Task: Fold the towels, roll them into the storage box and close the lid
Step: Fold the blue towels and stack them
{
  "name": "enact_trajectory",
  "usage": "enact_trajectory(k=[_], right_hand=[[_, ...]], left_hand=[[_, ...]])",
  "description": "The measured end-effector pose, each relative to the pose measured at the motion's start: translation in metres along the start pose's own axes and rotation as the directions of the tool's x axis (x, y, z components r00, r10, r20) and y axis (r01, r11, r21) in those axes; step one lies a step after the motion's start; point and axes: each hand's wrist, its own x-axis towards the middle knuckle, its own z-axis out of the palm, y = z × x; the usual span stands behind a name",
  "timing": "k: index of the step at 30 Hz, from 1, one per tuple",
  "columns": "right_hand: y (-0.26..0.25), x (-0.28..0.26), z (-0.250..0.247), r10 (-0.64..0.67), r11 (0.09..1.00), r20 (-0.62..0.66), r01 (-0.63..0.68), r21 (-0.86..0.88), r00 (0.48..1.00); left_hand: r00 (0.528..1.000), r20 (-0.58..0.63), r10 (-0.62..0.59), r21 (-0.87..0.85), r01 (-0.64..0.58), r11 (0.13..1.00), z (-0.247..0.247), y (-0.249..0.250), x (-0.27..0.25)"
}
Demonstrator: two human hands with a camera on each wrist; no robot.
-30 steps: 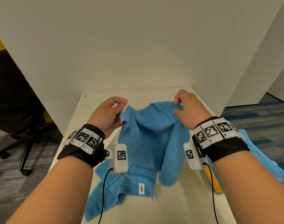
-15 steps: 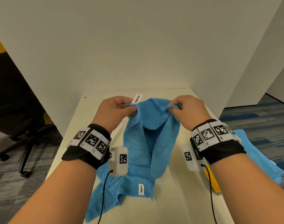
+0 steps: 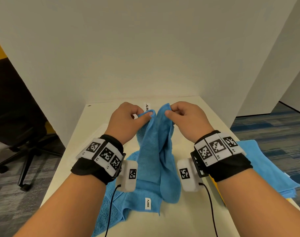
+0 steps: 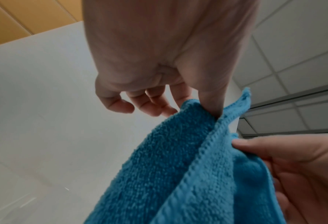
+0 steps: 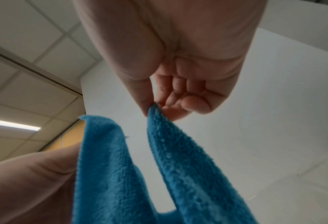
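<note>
White partition walls (image 3: pixel 145 48) stand behind and beside a cream bench (image 3: pixel 188 223), with grey-blue carpet (image 3: pixel 274 130) on the floor around it. Above the bench, a bright blue terry towel (image 3: pixel 151 151) hangs in two long folds; its lower part lies crumpled on the bench. It has a stitched hem and a small white label (image 3: pixel 147 106) at the top corner. The left hand (image 3: pixel 127 120) pinches one upper corner between thumb and forefinger, and the right hand (image 3: pixel 186 118) pinches the other corner in the same way. The two corners are very near each other. A second blue towel (image 3: pixel 265 168) lies at the right edge of the bench, partly over the side. A black office chair (image 3: pixel 17 134) stands left of the bench.
</note>
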Motion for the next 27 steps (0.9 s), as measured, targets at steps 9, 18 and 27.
enact_trajectory(k=[9, 18, 27], right_hand=[[-0.013, -0.005, 0.008, -0.067, 0.977, 0.053, 0.055, 0.206, 0.996], [-0.012, -0.007, 0.009, -0.092, 0.981, -0.035, 0.096, 0.166, 0.995], [-0.016, -0.008, -0.006, -0.226, 0.963, -0.192, 0.249, 0.101, 0.955]], left_hand=[[0.998, -0.042, -0.052, -0.059, 0.049, 0.997, 0.004, 0.008, 0.001], [0.998, -0.038, -0.056, -0.096, 0.052, 0.994, 0.008, 0.009, 0.000], [0.993, 0.113, -0.034, 0.041, 0.029, 0.999, -0.008, 0.003, 0.004]])
